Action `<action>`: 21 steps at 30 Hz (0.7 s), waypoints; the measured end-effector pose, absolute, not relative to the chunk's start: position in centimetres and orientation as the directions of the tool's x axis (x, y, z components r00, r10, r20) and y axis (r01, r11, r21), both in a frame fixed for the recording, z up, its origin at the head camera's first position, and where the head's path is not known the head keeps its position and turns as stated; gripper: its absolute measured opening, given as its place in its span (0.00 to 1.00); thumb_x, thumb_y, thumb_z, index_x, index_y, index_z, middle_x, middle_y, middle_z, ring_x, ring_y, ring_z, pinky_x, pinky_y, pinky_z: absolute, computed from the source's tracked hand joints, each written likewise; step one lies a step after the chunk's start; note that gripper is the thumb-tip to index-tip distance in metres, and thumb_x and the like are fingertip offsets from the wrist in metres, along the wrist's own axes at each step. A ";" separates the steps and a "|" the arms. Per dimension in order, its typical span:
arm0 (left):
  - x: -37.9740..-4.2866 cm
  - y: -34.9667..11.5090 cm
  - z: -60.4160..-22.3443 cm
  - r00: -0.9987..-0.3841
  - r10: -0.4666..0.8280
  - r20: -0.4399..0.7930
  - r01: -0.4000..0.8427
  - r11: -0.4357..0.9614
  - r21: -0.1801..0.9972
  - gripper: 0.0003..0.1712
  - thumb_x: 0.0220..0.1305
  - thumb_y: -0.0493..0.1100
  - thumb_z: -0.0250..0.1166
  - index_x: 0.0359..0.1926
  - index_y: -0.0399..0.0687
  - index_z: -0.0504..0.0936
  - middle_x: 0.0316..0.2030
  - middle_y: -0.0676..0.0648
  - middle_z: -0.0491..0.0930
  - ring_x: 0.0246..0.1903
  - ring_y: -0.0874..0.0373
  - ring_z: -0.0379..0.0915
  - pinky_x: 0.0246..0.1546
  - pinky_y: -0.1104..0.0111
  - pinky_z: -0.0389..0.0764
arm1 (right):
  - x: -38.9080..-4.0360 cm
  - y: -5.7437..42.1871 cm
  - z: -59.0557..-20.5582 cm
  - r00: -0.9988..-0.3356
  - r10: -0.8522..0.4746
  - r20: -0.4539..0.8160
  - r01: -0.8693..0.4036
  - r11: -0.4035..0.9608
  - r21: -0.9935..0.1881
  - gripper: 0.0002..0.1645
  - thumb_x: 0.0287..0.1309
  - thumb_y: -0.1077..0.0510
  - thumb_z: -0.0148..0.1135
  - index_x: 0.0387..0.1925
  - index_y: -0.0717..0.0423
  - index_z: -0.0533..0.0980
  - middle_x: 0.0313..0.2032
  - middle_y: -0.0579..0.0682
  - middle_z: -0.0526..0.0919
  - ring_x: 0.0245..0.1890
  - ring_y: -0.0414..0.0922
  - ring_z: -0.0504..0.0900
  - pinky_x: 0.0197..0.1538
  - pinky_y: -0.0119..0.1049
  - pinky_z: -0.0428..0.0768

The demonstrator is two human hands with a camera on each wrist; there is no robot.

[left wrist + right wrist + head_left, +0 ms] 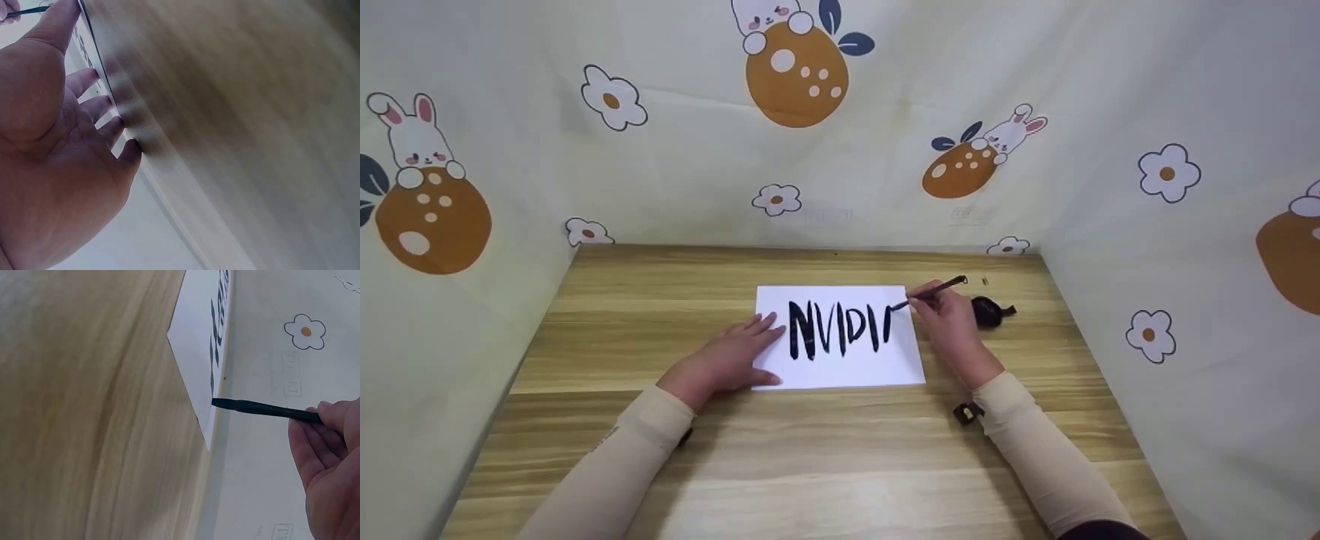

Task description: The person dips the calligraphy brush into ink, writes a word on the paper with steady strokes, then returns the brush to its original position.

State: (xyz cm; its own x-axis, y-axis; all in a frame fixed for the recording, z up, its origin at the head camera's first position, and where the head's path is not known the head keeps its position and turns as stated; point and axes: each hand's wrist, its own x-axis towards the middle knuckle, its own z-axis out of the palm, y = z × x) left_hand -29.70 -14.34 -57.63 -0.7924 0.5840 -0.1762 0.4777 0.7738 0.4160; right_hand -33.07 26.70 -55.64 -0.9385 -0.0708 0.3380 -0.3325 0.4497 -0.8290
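A white sheet of paper (855, 373) lies on the wooden table, with bold black letters (802, 331) reading "NVIDI" and one more slanted stroke to their right. My left hand (727, 356) rests on the sheet's left edge, fingers spread and nearly straight; the left wrist view shows its palm side (56, 129). In my right hand (949, 322) a slim dark brush (253, 407) is pinched between thumb and fingers. The brush tip touches the paper at the top of that last stroke. Part of the brush shaft is hidden by the fingers.
A black rounded object (987, 313) with a short protruding part sits just right of my right hand. A tiny dark bit (985, 280) lies behind it. Printed fabric (682, 172) with rabbits and flowers encloses the table (825, 465) at the back and both sides.
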 end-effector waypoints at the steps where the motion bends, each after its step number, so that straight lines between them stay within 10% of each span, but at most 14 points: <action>1: -29.7 -14.3 -57.7 -0.793 0.584 -0.175 0.478 0.773 0.416 0.56 0.73 0.66 0.72 0.88 0.45 0.59 0.89 0.38 0.47 0.86 0.34 0.41 0.83 0.33 0.47 | -33.0 26.8 -55.7 -0.940 -0.074 0.333 -0.330 0.447 -0.831 0.04 0.75 0.62 0.72 0.46 0.58 0.89 0.45 0.56 0.93 0.47 0.51 0.92 0.50 0.32 0.87; 8: -29.7 -14.3 -57.7 -0.791 0.584 -0.180 0.476 0.773 0.418 0.56 0.72 0.66 0.72 0.88 0.46 0.59 0.89 0.39 0.46 0.86 0.34 0.40 0.82 0.32 0.47 | -32.2 27.4 -55.7 -0.958 -0.089 0.272 -0.283 0.420 -0.862 0.07 0.75 0.63 0.70 0.47 0.64 0.88 0.46 0.61 0.92 0.50 0.67 0.90 0.50 0.35 0.88; 21: -29.7 -14.0 -57.4 -0.792 0.591 -0.153 0.498 0.770 0.399 0.54 0.73 0.64 0.73 0.86 0.41 0.62 0.87 0.35 0.51 0.85 0.30 0.45 0.79 0.29 0.55 | -30.0 28.5 -54.5 -0.965 -0.087 0.247 -0.255 0.533 -0.807 0.04 0.71 0.65 0.74 0.43 0.64 0.89 0.41 0.56 0.93 0.43 0.54 0.92 0.45 0.31 0.88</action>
State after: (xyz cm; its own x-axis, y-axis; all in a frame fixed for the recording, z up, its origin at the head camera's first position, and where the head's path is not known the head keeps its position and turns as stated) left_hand -29.68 -14.01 -57.45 -0.7918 0.5913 -0.1532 0.4978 0.7700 0.3991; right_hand -30.04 28.48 -54.54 -0.9650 -0.0872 0.2473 -0.2549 0.5333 -0.8066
